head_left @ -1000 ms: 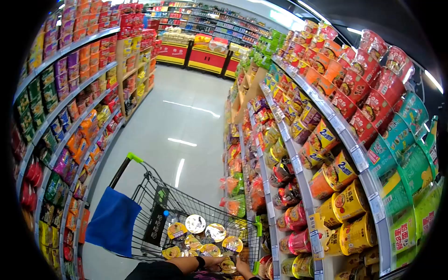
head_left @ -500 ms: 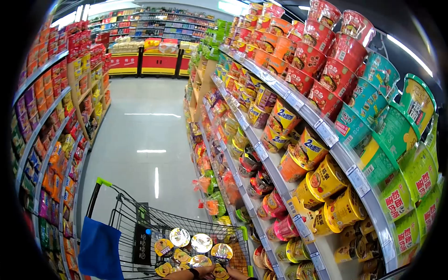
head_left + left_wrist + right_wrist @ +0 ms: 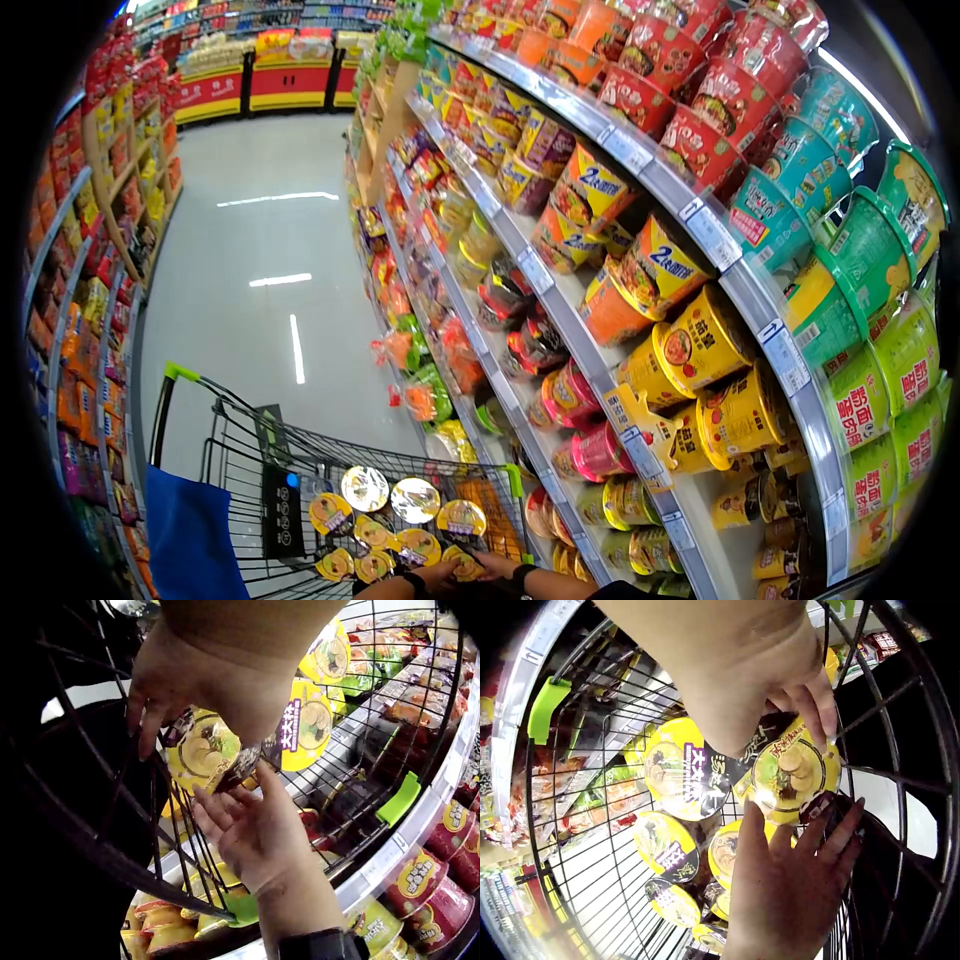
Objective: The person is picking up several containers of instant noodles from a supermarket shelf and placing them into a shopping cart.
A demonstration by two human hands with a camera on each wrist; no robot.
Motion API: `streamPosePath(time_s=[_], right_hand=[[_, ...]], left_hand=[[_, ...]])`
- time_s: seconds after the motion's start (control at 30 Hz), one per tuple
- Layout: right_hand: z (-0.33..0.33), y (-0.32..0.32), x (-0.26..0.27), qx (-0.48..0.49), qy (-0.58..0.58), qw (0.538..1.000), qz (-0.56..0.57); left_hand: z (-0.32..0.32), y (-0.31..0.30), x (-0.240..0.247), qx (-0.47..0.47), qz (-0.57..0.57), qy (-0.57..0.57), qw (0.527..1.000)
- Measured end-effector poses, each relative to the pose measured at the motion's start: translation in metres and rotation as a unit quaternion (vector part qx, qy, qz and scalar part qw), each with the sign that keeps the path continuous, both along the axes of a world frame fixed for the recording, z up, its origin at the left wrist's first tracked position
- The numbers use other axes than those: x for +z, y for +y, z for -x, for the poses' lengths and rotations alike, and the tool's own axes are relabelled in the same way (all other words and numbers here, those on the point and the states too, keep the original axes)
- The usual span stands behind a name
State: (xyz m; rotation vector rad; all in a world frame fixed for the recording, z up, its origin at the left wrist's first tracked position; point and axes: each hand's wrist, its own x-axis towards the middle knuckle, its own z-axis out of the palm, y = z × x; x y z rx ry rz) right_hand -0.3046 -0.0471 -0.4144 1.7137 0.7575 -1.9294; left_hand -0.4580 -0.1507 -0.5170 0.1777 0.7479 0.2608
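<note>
A black wire shopping cart [image 3: 232, 440] stands at the bottom of the head view and holds several yellow-lidded noodle bowls [image 3: 390, 498]. Both hands reach into its near end. My left hand [image 3: 440, 575] [image 3: 795, 877] has its fingers straight, their tips against a yellow bowl [image 3: 791, 772] [image 3: 202, 750] with a dark packet on its edge. My right hand [image 3: 492, 566] [image 3: 247, 821] lies relaxed, palm showing, and its fingertips [image 3: 814, 705] rest on the same bowl's rim. Neither hand curls round the bowl. A dark band sits on each wrist.
Tall shelves [image 3: 690, 350] packed with noodle cups and bowls run close along the cart's right side. Packet shelves [image 3: 80, 330] line the left. A blue bag [image 3: 190, 540] hangs on the cart's left end. The pale aisle floor [image 3: 250, 260] stretches ahead to red and yellow displays [image 3: 290, 85].
The head view has swung right and down, so the cart has slid left in the frame and the right shelves fill more of it. Both hands have stayed in the cart among the bowls.
</note>
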Motion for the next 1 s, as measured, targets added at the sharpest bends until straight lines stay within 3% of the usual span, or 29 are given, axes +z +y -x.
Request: streamPosePath(time_s=[0.03, 0.07, 0.1, 0.2, 0.27, 0.37, 0.4, 0.53, 0.6, 0.67, 0.77, 0.8, 0.83, 0.87, 0.9, 0.97, 1.0], right_hand=[[0.012, 0.002, 0.020, 0.029, -0.045, 0.997, -0.049], [0.016, 0.003, 0.030, 0.033, -0.039, 0.998, -0.041], [0.023, 0.002, 0.050, 0.046, -0.026, 0.997, -0.048], [0.000, -0.018, 0.002, 0.035, -0.022, 0.994, -0.104], [-0.006, -0.019, -0.003, 0.005, 0.000, 0.991, -0.132], [-0.016, -0.016, -0.015, 0.038, 0.009, 0.993, -0.108], [-0.012, -0.012, -0.003, 0.036, 0.015, 0.996, -0.086], [0.000, -0.011, 0.031, 0.031, 0.024, 0.997, -0.066], [0.003, -0.012, 0.027, 0.038, 0.019, 0.996, -0.081], [0.010, -0.006, 0.027, 0.108, 0.017, 0.992, -0.061], [0.019, -0.007, 0.019, 0.210, 0.046, 0.969, -0.123], [0.023, -0.008, 0.025, 0.242, 0.074, 0.955, -0.154], [0.030, -0.008, 0.038, 0.273, 0.103, 0.939, -0.183], [0.042, 0.001, 0.048, 0.445, 0.074, 0.866, -0.215], [0.032, 0.008, 0.001, 0.443, 0.089, 0.869, -0.201], [0.041, 0.012, 0.009, 0.467, 0.119, 0.826, -0.291], [0.044, 0.016, 0.014, 0.452, 0.127, 0.832, -0.295]], left_hand=[[-0.003, 0.004, 0.027, -0.009, -0.008, 0.104, 0.995], [0.002, 0.003, 0.026, -0.031, -0.036, 0.057, 0.997], [-0.006, 0.006, 0.037, -0.008, 0.043, 0.123, 0.991], [-0.002, 0.006, 0.047, 0.039, 0.026, 0.040, 0.998], [0.019, 0.013, 0.112, 0.033, -0.012, 0.023, 0.999], [0.017, 0.013, 0.097, 0.020, 0.055, 0.086, 0.995], [0.011, 0.003, 0.058, 0.077, -0.019, 0.035, 0.996], [0.024, 0.012, 0.027, -0.038, 0.004, 0.132, 0.990], [0.038, 0.007, 0.011, -0.081, -0.196, 0.161, 0.964], [0.055, 0.013, 0.067, -0.032, 0.003, 0.169, 0.985], [0.074, -0.002, 0.054, -0.065, -0.182, 0.211, 0.958], [0.071, 0.004, 0.082, 0.024, 0.018, 0.229, 0.973], [0.077, 0.000, 0.074, 0.025, -0.033, 0.216, 0.975], [0.080, -0.001, 0.066, 0.005, -0.033, 0.235, 0.971], [0.086, -0.002, 0.069, -0.015, -0.031, 0.253, 0.967], [0.100, -0.011, 0.092, -0.017, -0.100, 0.250, 0.963], [0.101, -0.010, 0.083, -0.011, -0.066, 0.248, 0.967]])
